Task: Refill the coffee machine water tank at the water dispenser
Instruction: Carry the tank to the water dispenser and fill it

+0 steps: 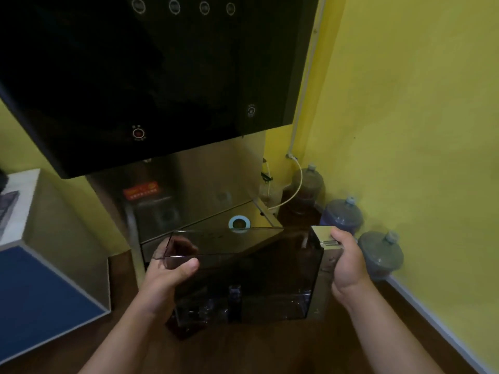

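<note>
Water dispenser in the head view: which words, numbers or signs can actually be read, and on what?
None can be read.
Red label on the steel back panel: print too blurred.
Characters around the red-ringed button on the black front panel: too small.
Other round button icons: symbols only, illegible.

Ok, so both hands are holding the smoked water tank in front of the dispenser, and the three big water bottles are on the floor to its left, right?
Not quite. Both hands, left hand and right hand, do hold the water tank before the dispenser, but the head view shows the three bottles on the floor to its right, by the yellow wall.
</note>
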`<state>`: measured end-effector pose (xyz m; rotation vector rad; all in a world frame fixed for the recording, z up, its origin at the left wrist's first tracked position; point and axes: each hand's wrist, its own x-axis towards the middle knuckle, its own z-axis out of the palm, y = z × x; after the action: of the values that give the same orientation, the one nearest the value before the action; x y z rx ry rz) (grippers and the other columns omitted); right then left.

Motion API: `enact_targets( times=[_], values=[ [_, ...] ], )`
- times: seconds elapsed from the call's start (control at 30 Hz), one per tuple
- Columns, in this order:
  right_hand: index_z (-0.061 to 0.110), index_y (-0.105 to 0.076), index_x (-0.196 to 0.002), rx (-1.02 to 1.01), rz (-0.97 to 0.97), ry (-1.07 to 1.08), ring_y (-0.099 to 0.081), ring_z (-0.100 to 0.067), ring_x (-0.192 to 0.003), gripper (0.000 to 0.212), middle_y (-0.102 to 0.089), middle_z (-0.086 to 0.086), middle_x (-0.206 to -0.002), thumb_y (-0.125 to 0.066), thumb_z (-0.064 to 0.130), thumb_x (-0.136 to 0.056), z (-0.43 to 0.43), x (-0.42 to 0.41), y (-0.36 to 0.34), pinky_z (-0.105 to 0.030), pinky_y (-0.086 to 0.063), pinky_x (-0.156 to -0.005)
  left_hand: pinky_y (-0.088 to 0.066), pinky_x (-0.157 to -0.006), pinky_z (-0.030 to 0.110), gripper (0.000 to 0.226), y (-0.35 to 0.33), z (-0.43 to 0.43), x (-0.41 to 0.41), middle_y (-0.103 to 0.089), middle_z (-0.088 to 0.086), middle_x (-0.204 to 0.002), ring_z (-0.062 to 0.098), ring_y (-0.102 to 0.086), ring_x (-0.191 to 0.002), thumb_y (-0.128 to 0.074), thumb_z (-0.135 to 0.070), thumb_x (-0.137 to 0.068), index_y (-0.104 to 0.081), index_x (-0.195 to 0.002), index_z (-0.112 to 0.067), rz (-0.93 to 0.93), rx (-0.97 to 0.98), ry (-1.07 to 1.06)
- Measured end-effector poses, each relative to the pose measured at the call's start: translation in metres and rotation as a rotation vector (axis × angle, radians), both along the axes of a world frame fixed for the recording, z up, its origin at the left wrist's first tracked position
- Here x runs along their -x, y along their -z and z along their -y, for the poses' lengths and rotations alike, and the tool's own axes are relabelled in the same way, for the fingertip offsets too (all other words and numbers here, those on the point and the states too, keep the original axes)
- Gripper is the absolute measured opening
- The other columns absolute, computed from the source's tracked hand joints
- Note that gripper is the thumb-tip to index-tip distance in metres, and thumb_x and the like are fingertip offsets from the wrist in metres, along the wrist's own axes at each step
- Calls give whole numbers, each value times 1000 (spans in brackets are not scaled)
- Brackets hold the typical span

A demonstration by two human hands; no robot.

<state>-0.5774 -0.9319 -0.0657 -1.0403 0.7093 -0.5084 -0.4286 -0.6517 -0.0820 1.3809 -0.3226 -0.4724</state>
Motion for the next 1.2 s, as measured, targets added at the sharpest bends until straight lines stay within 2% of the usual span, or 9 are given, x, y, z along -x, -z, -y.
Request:
enact_targets(
  times=[0.13, 0.23, 0.47, 0.6, 0.7, 0.77, 0.87, 1.03, 1.2],
  values=[
    [14, -67, -72, -21, 38, -116, -66, -25, -60, 33, -67, -10, -65, -51, 37, -90, 71, -25, 1, -34, -48, -63, -43, -95, 62, 87, -2, 55, 2, -65, 27, -107, 51, -58, -106, -95, -53, -35, -65, -106, -13, -53, 17, -133],
    [10, -67, -81, -27, 66, -211, -66, -29, -66, 34, -68, -13, -72, -53, 41, -86, 113, -46, -3, -36, -49, -66, -42, -100, 64, 103, -5, 89, 5, -65, 24, -112, 50, -57, -112, -95, -54, -32, -60, -117, -8, -118, 52, -215],
    [9, -70, -80, -3, -30, -364, -64, -32, -73, 38, -68, -16, -77, -53, 42, -86, 171, -110, -5, -39, -49, -69, -53, -80, 46, 128, -7, 142, -15, -66, 25, -116, 41, -64, -106, -92, -59, -20, -54, -128, -4, -285, 85, -351],
    [5, -68, -84, 4, -47, -402, -63, -33, -73, 46, -67, -17, -76, -69, 48, -65, 182, -154, -2, -37, -49, -70, -51, -88, 50, 106, -4, 155, -48, -67, 21, -107, 41, -63, -105, -93, -58, -22, -62, -112, -10, -239, 105, -413],
    [7, -66, -83, -13, -29, -445, -63, -29, -68, 36, -68, -12, -69, -49, 39, -88, 192, -185, 3, -36, -45, -70, -54, -79, 44, 94, -1, 159, -72, -62, 25, -114, 42, -62, -108, -89, -49, -48, -56, -123, -4, -264, 166, -428],
    [10, -68, -80, -11, -30, -458, -65, -29, -69, 38, -69, -11, -70, -41, 32, -94, 198, -204, 6, -37, -45, -71, -56, -70, 35, 63, 3, 163, -88, -62, 26, -115, 39, -65, -105, -73, -32, -75, -54, -127, -1, -270, 157, -436],
    [9, -68, -77, -6, -31, -492, -67, -24, -61, 41, -69, -8, -65, -37, 28, -97, 202, -229, 7, -35, -45, -66, -54, -58, 24, 19, 1, 174, -105, -72, 11, -92, 18, -72, -78, -45, -7, -96, -62, -105, -8, -240, 42, -474],
    [10, -68, -84, -1, -41, -585, -68, -28, -69, 37, -71, -12, -76, -44, 37, -93, 217, -261, 11, -40, -47, -73, -44, -64, 31, 27, -6, 192, -120, -65, 9, -92, 21, -61, -81, -35, -6, -101, -61, -100, -15, -228, 6, -591],
    [15, -70, -71, 25, -48, -627, -67, -26, -69, 41, -70, -8, -70, -45, 38, -95, 231, -289, 14, -39, -47, -74, -51, -64, 23, 29, -7, 209, -129, -67, 7, -93, 13, -69, -79, -32, -7, -102, -60, -103, -16, -205, 13, -655]
  ],
)
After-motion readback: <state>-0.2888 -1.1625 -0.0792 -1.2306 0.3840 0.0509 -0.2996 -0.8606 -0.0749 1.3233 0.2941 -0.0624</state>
